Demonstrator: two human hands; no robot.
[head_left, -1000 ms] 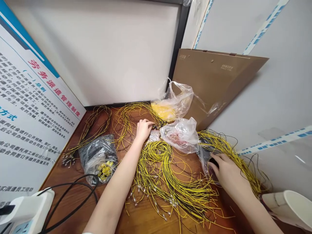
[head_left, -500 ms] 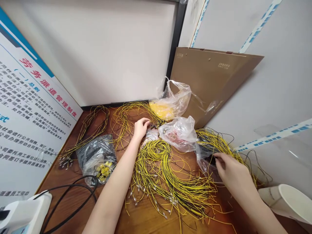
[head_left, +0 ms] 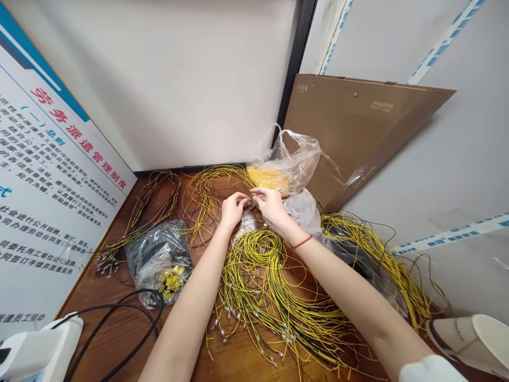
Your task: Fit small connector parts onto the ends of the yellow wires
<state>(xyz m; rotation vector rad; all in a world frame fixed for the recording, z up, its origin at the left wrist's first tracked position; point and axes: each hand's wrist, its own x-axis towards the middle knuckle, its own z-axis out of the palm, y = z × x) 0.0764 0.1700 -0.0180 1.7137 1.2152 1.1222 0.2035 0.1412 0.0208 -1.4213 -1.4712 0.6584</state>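
Note:
My left hand (head_left: 233,210) and my right hand (head_left: 271,205) meet over the middle of the table, fingertips pinched close together. Whatever lies between the fingers is too small to make out; dark bits and thin wires show beside them. Just behind runs a loose bundle of yellow and black wires (head_left: 204,185). In front of the hands, a large coiled bundle of yellow and black wires (head_left: 258,249) fans out toward me, its ends tipped with small pale pieces. A clear plastic bag (head_left: 305,209) sits partly hidden behind my right hand and wrist.
A clear bag of yellow pieces (head_left: 270,178) stands at the back. At left lies a dark plastic bag (head_left: 159,254) with yellow parts on it. More wires (head_left: 382,260), a paper cup (head_left: 465,339), a brown bag (head_left: 358,127), a black cable (head_left: 119,305) and a white device (head_left: 43,345) surround the work.
My right hand has moved from the dark bag at the right to the middle, beside my left hand. My left hand has stayed nearly in place. The view has shifted slightly.

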